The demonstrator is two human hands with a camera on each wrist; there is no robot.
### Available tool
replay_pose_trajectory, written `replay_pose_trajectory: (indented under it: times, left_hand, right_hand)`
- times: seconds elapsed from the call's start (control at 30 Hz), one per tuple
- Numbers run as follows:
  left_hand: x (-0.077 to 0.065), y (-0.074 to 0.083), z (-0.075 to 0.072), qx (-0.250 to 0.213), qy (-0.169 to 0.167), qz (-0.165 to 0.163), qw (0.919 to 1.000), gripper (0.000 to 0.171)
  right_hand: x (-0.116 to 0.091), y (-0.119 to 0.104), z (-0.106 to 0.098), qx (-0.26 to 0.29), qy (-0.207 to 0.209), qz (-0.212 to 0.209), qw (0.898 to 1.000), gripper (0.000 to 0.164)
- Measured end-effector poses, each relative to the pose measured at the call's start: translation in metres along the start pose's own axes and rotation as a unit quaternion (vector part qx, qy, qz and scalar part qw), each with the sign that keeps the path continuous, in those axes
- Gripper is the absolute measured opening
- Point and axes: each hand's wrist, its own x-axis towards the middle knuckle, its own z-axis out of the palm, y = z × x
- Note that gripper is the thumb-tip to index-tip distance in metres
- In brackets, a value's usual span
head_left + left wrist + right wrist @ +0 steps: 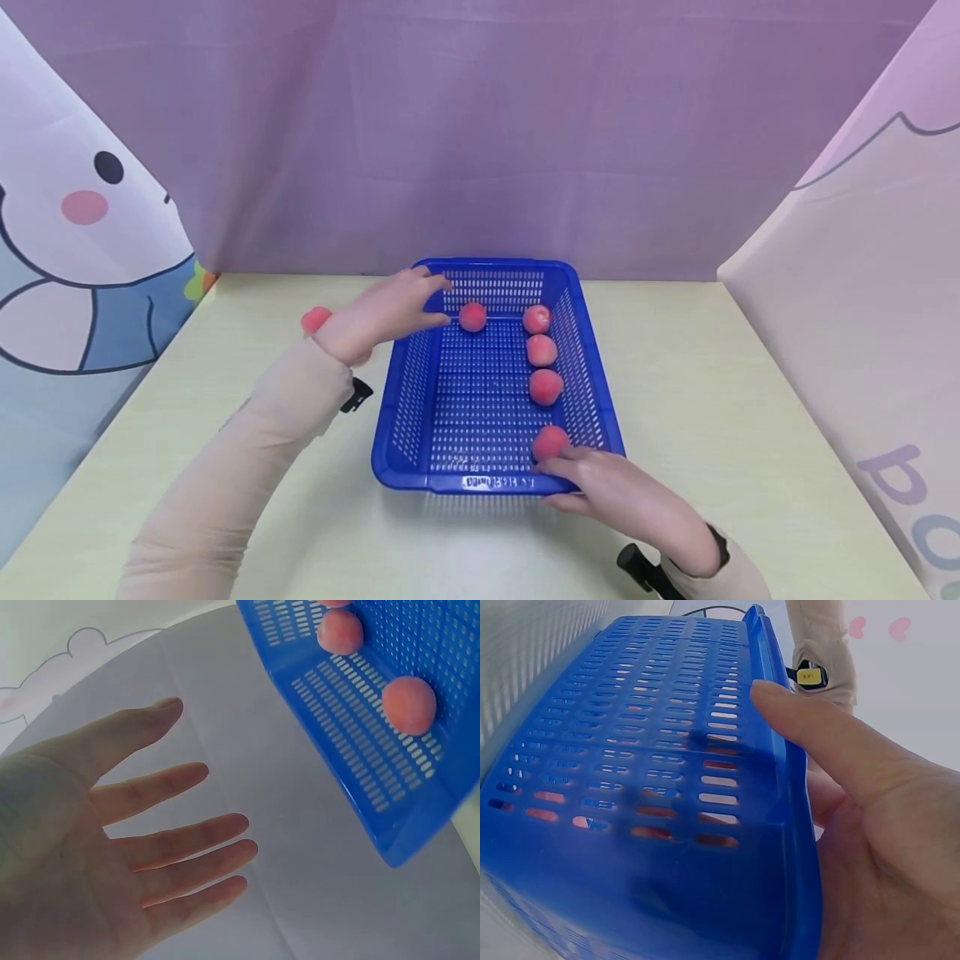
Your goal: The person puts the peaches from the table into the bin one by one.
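The basket (pixel 386 454) stands on the table (pixel 675 375); a lone peach (pixel 472 317) lies near its far left corner, four peaches (pixel 542 350) line its right side, and a loose peach (pixel 315 320) lies left of it. The left hand (pixel 393 307) is released, its fingers (pixel 191 837) spread by the basket's far left corner; the right hand (pixel 611 487) grasps the basket's near rim (pixel 480 483) by the right corner, thumb (pixel 814 724) outside. To work well, I judge, the right hand wants a light, steady pinch so the basket does not tilt; the left should clear the rim and handle peaches gently, as round things roll readily.

The left wrist (pixel 341 335) partly hides the loose peach; a pink sliver (pixel 363 357) beneath is perhaps another; whether the right hand touches the nearest peach (pixel 551 442) I cannot tell; the left wrist view cuts off much of the basket.
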Motion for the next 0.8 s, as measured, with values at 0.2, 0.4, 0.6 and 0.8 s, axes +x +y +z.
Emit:
replay_pose_trajectory:
  times: [0.2,0.4,0.6,0.8]
  left_hand:
    - [-0.012,-0.009,0.001,-0.008,0.019,-0.004,0.9998,0.045]
    - [-0.021,-0.018,0.006,-0.007,0.025,-0.014,0.9996,0.045]
    - [-0.027,-0.029,0.012,-0.013,0.022,-0.035,0.999,0.045]
    - [-0.032,-0.042,0.021,-0.024,0.042,-0.035,0.9982,0.039]
  right_hand:
    - [0.0,0.0,0.0,0.0,-0.001,0.0,1.0,0.029]
    - [0.0,0.0,0.0,0.003,-0.002,0.0,1.0,0.029]
    - [0.0,0.0,0.0,0.003,0.001,-0.002,1.0,0.029]
    - [0.0,0.0,0.0,0.004,0.0,0.0,1.0,0.029]
